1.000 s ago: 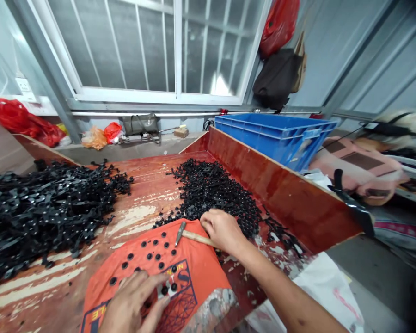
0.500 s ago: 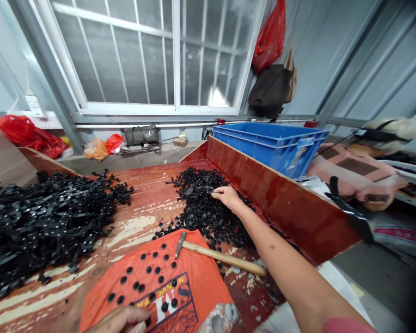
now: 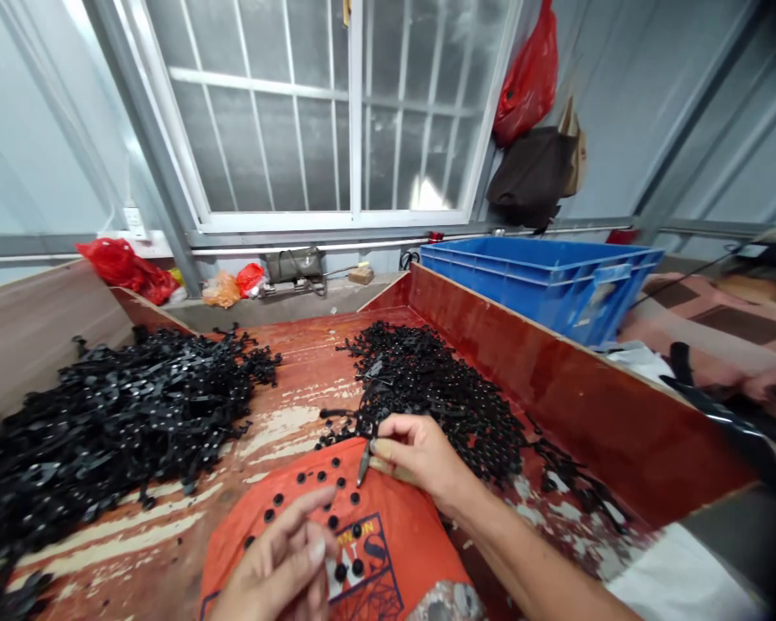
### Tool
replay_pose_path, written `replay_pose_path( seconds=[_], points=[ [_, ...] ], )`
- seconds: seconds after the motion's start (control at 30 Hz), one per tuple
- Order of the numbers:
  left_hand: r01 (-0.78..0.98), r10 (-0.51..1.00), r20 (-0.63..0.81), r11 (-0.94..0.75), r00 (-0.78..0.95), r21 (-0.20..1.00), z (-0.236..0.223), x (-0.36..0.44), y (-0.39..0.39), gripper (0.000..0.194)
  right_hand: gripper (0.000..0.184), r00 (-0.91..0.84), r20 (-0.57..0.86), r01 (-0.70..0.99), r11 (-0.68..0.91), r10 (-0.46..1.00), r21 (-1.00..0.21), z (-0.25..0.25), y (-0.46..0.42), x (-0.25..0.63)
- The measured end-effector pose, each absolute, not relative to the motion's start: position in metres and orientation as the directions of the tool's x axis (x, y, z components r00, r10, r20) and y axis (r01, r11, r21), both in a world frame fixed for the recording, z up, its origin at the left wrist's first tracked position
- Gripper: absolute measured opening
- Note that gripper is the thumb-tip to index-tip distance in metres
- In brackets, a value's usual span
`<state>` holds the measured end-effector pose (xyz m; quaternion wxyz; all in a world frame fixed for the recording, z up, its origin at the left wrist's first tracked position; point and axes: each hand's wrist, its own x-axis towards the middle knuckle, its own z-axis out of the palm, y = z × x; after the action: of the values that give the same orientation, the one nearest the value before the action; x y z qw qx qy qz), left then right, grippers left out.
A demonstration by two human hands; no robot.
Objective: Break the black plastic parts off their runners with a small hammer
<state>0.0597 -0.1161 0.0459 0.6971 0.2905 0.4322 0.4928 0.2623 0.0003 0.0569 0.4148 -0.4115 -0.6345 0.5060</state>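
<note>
My right hand is pinched over the hammer, whose steel head shows beside the fingertips while its handle is hidden. A small black strap-like piece seems to stick out leftward from those fingertips. Beneath both hands lies an orange printed cloth, dotted with several round black caps. My left hand hovers low over the cloth's left part, fingers loosely bent and apart, with nothing visible in them. Beyond my right hand spreads a heap of small black parts.
A larger heap of black strap pieces covers the left of the worn red board. A reddish wooden side wall runs along the right, with a blue crate behind it. A grey lump sits at the cloth's near edge.
My right hand reached out to the right-hand heap, then came back to the hammer with a black piece. My left hand has risen and its fingers have spread. The view has tilted and turned left.
</note>
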Motion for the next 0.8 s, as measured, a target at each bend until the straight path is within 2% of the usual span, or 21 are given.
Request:
replay_pose_path(
  seconds=[0.17, 0.27, 0.37, 0.5, 0.57, 0.63, 0.7, 0.73, 0.8],
  points=[
    [-0.610, 0.928, -0.373, 0.279, -0.028, 0.741, 0.076, 0.053, -0.112, 0.057, 0.033, -0.419, 0.085, 0.009, 0.098, 0.904, -0.995, 0.051, -0.039, 0.224],
    [-0.621, 0.910, -0.402, 0.260, -0.098, 0.740, 0.075, 0.049, -0.118, 0.047, 0.029, -0.448, 0.042, 0.008, 0.051, 0.893, -0.999, 0.047, -0.055, 0.210],
    [-0.595, 0.913, -0.399, 0.278, -0.079, 0.754, 0.065, 0.047, -0.123, 0.035, 0.022, -0.511, 0.019, 0.057, 0.056, 0.859, -0.997, 0.045, -0.069, 0.200],
    [-0.499, 0.925, -0.369, 0.280, -0.088, 0.821, 0.058, 0.036, -0.121, 0.042, 0.017, -0.619, 0.028, 0.193, 0.187, 0.785, -0.963, 0.045, -0.080, 0.199],
    [-0.422, 0.923, -0.359, 0.273, -0.139, 0.864, 0.059, 0.028, -0.120, 0.043, 0.015, -0.590, 0.004, 0.286, 0.214, 0.807, -0.934, 0.049, -0.078, 0.203],
    [-0.333, 0.920, -0.366, 0.304, -0.140, 0.893, 0.063, 0.022, -0.119, 0.043, 0.022, -0.487, 0.072, 0.344, 0.267, 0.871, -0.900, 0.056, -0.073, 0.208],
    [-0.229, 0.922, -0.383, 0.361, -0.059, 0.904, 0.067, 0.020, -0.119, 0.044, 0.025, -0.454, 0.179, 0.349, 0.359, 0.873, -0.866, 0.063, -0.068, 0.210],
    [-0.177, 0.924, -0.383, 0.375, -0.012, 0.910, 0.069, 0.021, -0.120, 0.045, 0.024, -0.496, 0.187, 0.325, 0.382, 0.848, -0.865, 0.066, -0.067, 0.210],
    [-0.095, 0.934, -0.354, 0.356, 0.042, 0.930, 0.072, 0.022, -0.120, 0.047, 0.017, -0.600, 0.101, 0.251, 0.306, 0.794, -0.918, 0.068, -0.065, 0.209]
  ],
)
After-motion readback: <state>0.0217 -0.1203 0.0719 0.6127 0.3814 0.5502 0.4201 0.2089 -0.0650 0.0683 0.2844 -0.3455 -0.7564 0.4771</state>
